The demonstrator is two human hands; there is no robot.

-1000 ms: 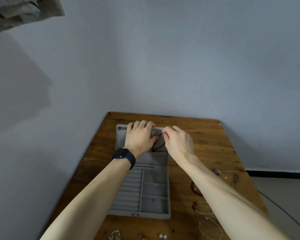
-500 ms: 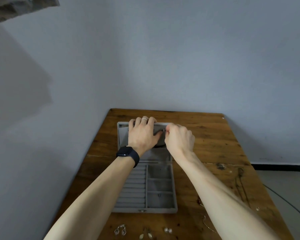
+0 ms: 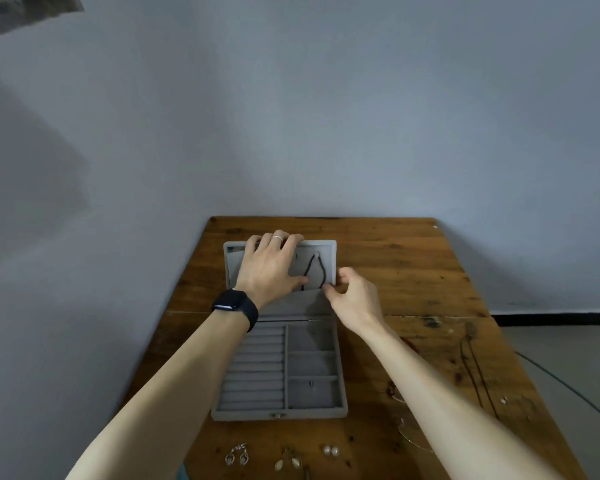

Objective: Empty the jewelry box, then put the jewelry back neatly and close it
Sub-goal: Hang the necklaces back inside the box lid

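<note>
Leftmost, a plain grey wall (image 3: 84,202) runs down beside the wooden desk (image 3: 395,258), with a scrap of drab cloth (image 3: 21,12) hanging in the top corner. The left forearm reaches in with a black watch (image 3: 236,303) on the wrist. The left grip (image 3: 271,268) lies flat and spread on the inside of the lid (image 3: 330,249), and its straight fingers, one wearing a thin ring (image 3: 277,238), reach over the lid's far edge. The grey jewelry box (image 3: 243,415) sits open in the middle of the desk, its lid laid back toward the wall. Its tray shows ring rolls (image 3: 253,368) on the left and three square compartments on the right. The nearest compartment holds one small piece (image 3: 311,384) too tiny to identify. Along the near edge of the desk lie a silver earring pair (image 3: 236,457), a shell-like pair (image 3: 288,462) and a pearl pair (image 3: 329,450). A dark necklace (image 3: 320,271) hangs from a hook in the lid, both strands running down to the lid's pocket. The right grip (image 3: 354,296) is curled, its fingertips (image 3: 326,289) pinched on the lower end of the right strand at the pocket's edge. Right of the box, the right forearm hides part of a thin bangle (image 3: 413,438). A long dark chain (image 3: 471,358) lies well apart, near the desk's right edge, and a cable (image 3: 568,386) crosses the floor.
</note>
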